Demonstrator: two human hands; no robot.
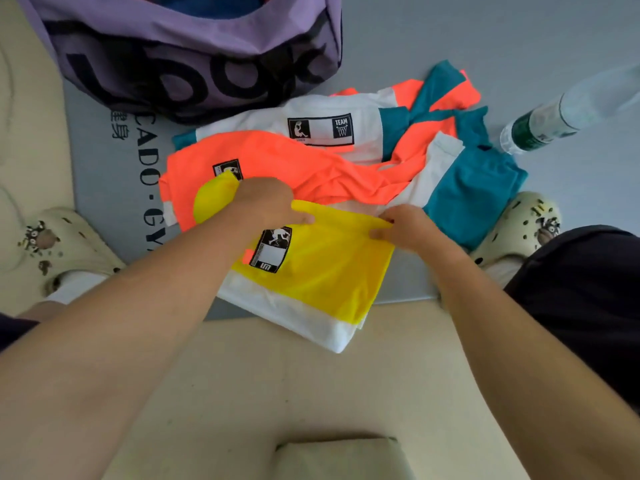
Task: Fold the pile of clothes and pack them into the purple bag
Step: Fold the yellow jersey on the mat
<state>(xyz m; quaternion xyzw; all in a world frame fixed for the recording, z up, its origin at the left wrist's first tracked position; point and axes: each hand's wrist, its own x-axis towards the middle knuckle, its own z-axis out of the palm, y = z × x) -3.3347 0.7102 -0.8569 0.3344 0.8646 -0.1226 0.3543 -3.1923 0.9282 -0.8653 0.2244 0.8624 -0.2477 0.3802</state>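
From the head view we look down on a grey gym mat (pixel 114 188) with dark lettering, laid over a cream floor (pixel 263 386). At the far edge stands the purple bag (pixel 194 60), its mouth open and something blue showing inside; it touches the back of the clothes pile. To the right lies a clear plastic water bottle (pixel 554 119) with a green label, on its side, just beside the teal cloth. Our two cream clogs frame the pile: the left clog (pixel 65 251) at the mat's left edge, the right clog (pixel 519 230) touching the teal shirt's near corner.

The pile itself is three garments deep. Farthest is a white, teal and orange shirt (pixel 325 119) with a black "TEAM" patch, spread with its long axis running left to right. Over it lies a crumpled orange shirt (pixel 304 161). Nearest us is the yellow and white shirt (pixel 322 271), partly folded, its long axis slanting from upper left to lower right, white hem towards us and overhanging the mat's near edge.

Our left hand (pixel 266 202) lies on the yellow shirt's upper edge, fingers curled over a fold of yellow cloth. Our right hand (pixel 401 230) pinches the same edge farther right, thumb and fingers closed on the fabric. Both forearms cover part of the yellow shirt.
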